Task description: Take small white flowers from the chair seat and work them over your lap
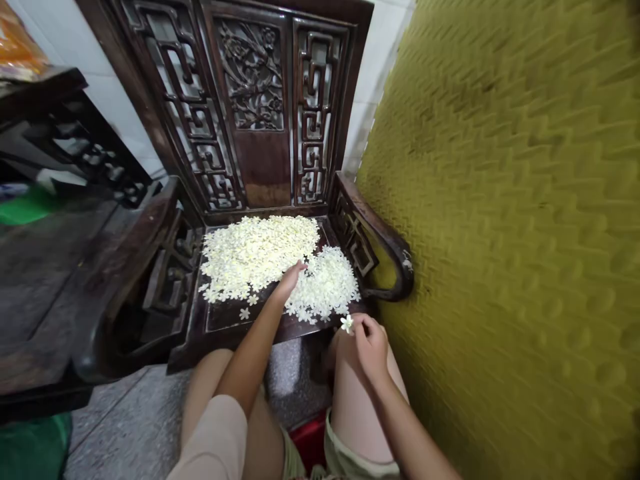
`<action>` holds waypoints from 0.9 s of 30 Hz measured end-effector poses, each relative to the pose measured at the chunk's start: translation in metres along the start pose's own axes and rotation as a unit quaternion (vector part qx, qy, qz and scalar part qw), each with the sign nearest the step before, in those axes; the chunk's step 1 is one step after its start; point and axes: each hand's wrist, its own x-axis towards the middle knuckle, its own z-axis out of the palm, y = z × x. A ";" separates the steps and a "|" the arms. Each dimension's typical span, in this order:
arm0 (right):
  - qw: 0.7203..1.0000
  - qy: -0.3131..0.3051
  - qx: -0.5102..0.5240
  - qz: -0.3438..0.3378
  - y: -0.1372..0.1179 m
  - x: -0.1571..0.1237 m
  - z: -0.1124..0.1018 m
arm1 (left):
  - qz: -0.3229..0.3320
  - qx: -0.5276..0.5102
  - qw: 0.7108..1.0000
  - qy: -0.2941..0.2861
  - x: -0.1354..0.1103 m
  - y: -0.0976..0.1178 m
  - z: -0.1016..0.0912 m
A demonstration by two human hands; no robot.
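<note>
Hands apart: left hand (291, 279) outstretched, fingers down in the flower pile (260, 253); right hand (369, 343) pinched on a single flower (347, 323)

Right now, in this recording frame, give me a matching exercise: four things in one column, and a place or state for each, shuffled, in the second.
Things:
1. left hand
2. right hand
3. pile of white flowers
4. woven mat

Places or states:
A. spread over the carved wooden chair's seat
B. pinching a single flower above the knee
C. olive-green, standing at the right
D. reaching into the flowers on the seat

Pairs: 1-D, 2-B, 3-A, 4-C
</note>
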 end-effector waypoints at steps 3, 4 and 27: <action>0.997 -0.029 0.073 0.022 -0.005 0.013 0.007 | 0.096 0.027 0.995 -0.003 -0.029 0.019 -0.001; 0.994 -0.036 0.101 0.023 -0.007 0.018 0.011 | 0.137 0.033 0.990 -0.005 -0.043 0.024 -0.001; 0.875 -0.359 0.321 0.055 0.009 0.010 0.054 | 0.298 0.192 0.924 0.143 -0.188 -0.045 0.009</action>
